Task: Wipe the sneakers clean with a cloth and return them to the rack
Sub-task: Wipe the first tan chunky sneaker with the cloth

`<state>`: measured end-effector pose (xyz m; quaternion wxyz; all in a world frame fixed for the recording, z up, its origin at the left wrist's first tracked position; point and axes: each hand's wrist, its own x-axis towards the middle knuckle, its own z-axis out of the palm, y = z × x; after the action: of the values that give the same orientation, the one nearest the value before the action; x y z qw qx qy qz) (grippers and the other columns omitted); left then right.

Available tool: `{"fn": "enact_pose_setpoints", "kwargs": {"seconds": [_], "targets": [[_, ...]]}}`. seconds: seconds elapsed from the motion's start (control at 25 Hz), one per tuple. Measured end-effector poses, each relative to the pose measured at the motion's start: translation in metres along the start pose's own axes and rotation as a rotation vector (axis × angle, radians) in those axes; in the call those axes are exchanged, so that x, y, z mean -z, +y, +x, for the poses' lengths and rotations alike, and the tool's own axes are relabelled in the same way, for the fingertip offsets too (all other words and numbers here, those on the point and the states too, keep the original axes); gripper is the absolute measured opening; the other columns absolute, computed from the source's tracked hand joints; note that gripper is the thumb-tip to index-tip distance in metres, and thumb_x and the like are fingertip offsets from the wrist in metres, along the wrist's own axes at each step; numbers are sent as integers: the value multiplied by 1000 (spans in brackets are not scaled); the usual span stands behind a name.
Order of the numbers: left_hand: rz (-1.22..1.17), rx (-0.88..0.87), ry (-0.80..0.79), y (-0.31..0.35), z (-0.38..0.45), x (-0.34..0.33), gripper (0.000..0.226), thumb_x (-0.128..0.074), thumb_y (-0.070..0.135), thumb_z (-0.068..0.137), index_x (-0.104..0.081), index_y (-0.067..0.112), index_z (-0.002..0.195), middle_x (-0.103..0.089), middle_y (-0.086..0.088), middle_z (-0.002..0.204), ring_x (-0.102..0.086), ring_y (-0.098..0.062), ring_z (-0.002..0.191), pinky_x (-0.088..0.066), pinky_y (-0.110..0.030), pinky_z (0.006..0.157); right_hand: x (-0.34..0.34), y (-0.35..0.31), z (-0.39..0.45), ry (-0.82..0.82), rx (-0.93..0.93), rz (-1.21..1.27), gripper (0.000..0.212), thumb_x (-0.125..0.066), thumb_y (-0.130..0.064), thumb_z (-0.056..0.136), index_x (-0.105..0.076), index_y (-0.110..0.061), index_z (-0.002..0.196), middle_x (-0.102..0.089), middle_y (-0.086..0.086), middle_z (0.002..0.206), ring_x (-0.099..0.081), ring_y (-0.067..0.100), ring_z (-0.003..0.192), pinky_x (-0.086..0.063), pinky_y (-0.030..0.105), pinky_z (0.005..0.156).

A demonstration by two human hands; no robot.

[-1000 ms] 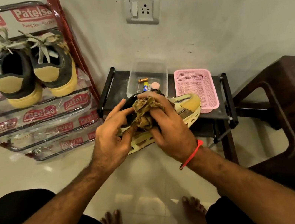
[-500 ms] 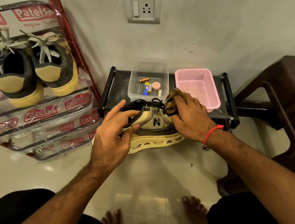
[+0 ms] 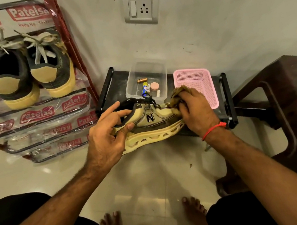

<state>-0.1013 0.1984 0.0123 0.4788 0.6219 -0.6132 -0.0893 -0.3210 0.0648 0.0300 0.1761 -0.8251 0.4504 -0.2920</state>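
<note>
A beige sneaker (image 3: 151,123) with a black N on its side and a chunky yellowish sole is held sideways in front of me, toe to the right. My left hand (image 3: 108,136) grips its heel end, thumb on the side and fingers at the collar. My right hand (image 3: 196,112) holds a bunched brown cloth (image 3: 177,95) against the toe. A pair of dark sneakers (image 3: 28,69) with tan heels and yellow soles stands on the shoe rack (image 3: 72,52) at the left.
A low black stand (image 3: 227,97) behind the sneaker bears a clear tub (image 3: 144,69) of small items and a pink basket (image 3: 195,79). A dark plastic stool (image 3: 290,108) stands at the right. My bare feet rest on the tiled floor below.
The sneaker has been turned so its N side faces me. My right hand and the cloth slid from the middle of the shoe rightward to the toe.
</note>
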Motion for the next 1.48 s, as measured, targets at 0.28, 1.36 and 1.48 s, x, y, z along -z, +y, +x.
{"fn": "enact_pose_setpoints", "kwargs": {"seconds": [0.28,1.36,1.48], "targets": [[-18,57,54,-4,2,1,21,-76,6,88,-68,17,104,-66,0,125,-52,-17,138,-52,-33,104,-22,-21,-14,-89,267,-25,32,-52,-3,85,-67,-4,114,-62,16,120,-55,30,114,-40,34,107],[22,51,101,-8,6,-1,15,-77,10,87,-70,3,99,-66,7,118,-55,-18,135,-51,-42,107,-38,-53,-37,-43,333,-61,35,-55,3,84,-62,0,118,-55,20,126,-48,34,118,-40,45,107],[-6,57,89,-9,8,3,15,-77,10,88,-62,9,86,-68,4,121,-55,-21,135,-51,-45,107,-30,-26,-12,-5,279,-84,34,-50,3,82,-66,-2,112,-59,19,121,-52,35,112,-42,44,102]]}}
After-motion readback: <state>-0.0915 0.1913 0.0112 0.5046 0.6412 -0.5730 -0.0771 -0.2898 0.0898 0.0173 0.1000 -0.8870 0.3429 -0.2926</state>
